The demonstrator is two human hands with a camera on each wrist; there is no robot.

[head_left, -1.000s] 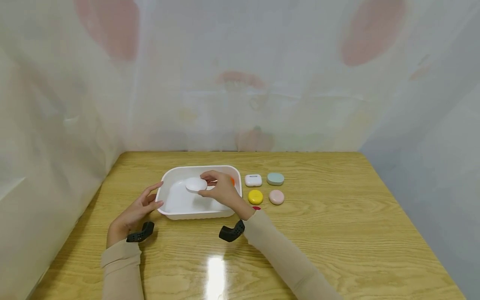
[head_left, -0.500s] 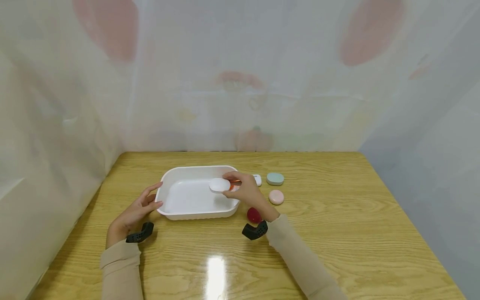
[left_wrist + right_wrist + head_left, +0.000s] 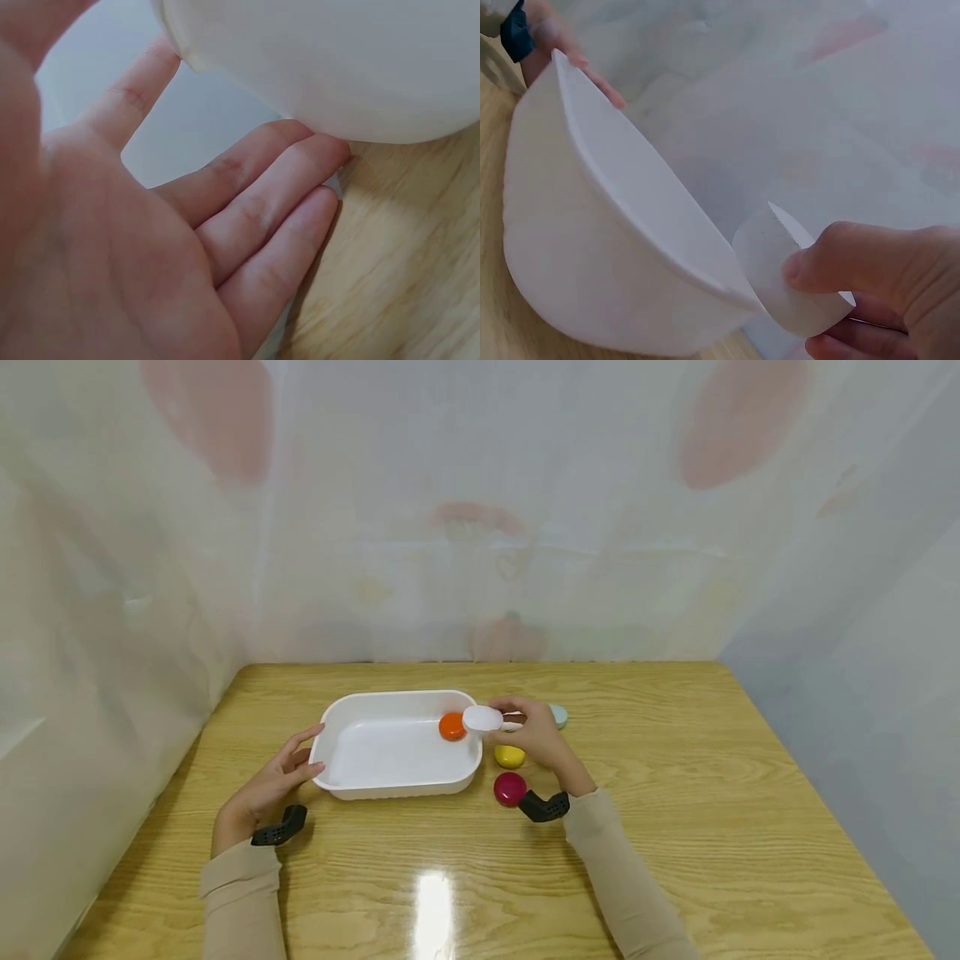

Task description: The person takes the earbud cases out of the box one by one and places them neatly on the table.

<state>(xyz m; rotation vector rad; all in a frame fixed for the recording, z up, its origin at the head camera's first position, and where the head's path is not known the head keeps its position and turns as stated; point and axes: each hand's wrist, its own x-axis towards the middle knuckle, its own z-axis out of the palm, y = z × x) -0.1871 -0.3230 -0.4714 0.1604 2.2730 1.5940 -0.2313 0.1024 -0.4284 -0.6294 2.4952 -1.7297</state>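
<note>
My right hand (image 3: 536,731) pinches a smooth white rounded case (image 3: 482,719) between thumb and fingers, over the right rim of the white plastic tub (image 3: 397,789). In the right wrist view the case (image 3: 769,274) overlaps the tub's near rim, and the thumb presses its side. Inside the tub, at its right end, lies an orange round case (image 3: 452,727). My left hand (image 3: 277,777) rests against the tub's left end with thumb and forefinger spread at the rim. The left wrist view shows its other fingers extended by the tub's outer wall (image 3: 337,67).
Right of the tub, on the wooden table (image 3: 675,827), lie a yellow round case (image 3: 510,757) and a crimson one (image 3: 511,789). A pale teal oval case (image 3: 559,716) shows partly behind my right hand. A pale patterned curtain (image 3: 600,568) surrounds the table.
My right hand has carried the white case rightward from over the tub's middle to its right rim, uncovering the orange case and now covering the pink one. The left hand stays put.
</note>
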